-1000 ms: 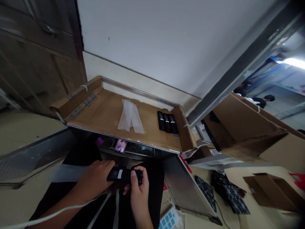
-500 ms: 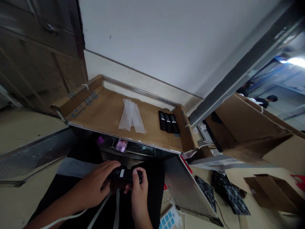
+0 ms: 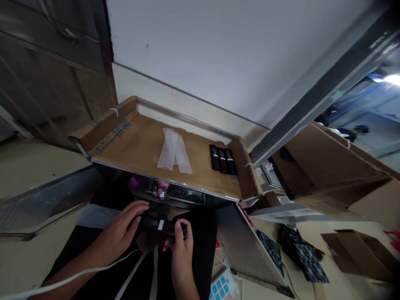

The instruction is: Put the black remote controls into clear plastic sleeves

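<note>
Held low over the lap: a slim black rectangular device with a small white label (image 3: 161,226), long axis running left to right. Gripped at its right end by the right hand (image 3: 180,250), thumb pressed on top. Cupped at its left end by the left hand (image 3: 120,233), fingers curled loosely around it. Both hands about equally near.

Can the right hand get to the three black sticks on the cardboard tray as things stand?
Probably not at once: the right hand is gripping a black device together with the left hand. Nothing lies between it and the black sticks on the cardboard tray.
</note>
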Tool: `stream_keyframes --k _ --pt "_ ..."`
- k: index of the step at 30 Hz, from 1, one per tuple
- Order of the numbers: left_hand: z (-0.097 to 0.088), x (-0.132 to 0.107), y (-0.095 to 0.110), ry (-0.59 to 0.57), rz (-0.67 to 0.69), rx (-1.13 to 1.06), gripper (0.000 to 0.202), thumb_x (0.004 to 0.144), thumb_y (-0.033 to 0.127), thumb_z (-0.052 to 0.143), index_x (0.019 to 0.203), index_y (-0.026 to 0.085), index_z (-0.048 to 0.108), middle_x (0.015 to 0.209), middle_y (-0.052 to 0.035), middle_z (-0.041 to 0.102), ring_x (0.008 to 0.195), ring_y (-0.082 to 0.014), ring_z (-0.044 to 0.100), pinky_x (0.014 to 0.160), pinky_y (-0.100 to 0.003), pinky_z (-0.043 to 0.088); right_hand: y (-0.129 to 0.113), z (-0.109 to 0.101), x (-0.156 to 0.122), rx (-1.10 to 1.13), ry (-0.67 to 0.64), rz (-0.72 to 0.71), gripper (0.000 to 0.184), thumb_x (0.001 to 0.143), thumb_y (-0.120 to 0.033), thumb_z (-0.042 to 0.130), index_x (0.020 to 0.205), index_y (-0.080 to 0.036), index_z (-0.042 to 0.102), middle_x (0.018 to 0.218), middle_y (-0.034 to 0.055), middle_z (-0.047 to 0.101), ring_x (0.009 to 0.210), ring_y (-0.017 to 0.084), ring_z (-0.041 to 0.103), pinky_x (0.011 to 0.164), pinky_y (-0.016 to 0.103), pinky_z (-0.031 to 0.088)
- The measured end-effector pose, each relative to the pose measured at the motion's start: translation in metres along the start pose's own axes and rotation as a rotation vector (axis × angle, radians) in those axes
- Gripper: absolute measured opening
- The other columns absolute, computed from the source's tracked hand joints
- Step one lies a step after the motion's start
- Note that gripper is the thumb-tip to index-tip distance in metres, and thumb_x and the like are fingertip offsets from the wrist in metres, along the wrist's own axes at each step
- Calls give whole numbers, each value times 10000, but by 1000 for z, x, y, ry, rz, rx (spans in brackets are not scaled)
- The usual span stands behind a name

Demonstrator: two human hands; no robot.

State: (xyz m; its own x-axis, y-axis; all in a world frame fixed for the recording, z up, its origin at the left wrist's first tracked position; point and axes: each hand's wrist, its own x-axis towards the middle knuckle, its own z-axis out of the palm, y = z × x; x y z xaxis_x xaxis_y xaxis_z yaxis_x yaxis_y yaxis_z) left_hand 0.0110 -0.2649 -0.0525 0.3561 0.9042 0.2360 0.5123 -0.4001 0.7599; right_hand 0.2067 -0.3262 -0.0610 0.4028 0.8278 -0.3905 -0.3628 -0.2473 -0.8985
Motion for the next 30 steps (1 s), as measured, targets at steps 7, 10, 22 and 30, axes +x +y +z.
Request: stream_keyframes --k 7,10,22,30 --pt "-5 2 0 -11 -75 18 314 1006 263 386 1192 225 636 1350 -81 584 1255 -187 567 1099 -333 458 -4 3 -3 13 -7 9 495 798 -651 683 1000 -227 527 605 -84 527 426 86 508 398 192 431" --pt "-9 3 1 37 -79 116 265 993 328 451 1150 227 640 1244 -73 619 1180 -207 592 1052 -351 476 -5 4 -3 8 4 8 501 786 -659 690 990 -232 523 632 -79 540 430 85 517 405 195 438" --pt "-17 4 12 -302 -200 341 225 968 248 414 973 186 630 996 -76 636 937 -217 626 872 -363 450 -4 6 -11 -38 -27 -28 504 820 -657 659 1051 -247 479 689 -69 549 462 105 542 425 218 441" --pt "-18 14 24 -408 -313 488 215 909 177 385 868 174 597 919 -84 670 845 -235 655 767 -360 422 -1 13 -18 -67 -85 -63 464 856 -628 636 1060 -245 471 696 -58 562 501 110 551 483 234 486"
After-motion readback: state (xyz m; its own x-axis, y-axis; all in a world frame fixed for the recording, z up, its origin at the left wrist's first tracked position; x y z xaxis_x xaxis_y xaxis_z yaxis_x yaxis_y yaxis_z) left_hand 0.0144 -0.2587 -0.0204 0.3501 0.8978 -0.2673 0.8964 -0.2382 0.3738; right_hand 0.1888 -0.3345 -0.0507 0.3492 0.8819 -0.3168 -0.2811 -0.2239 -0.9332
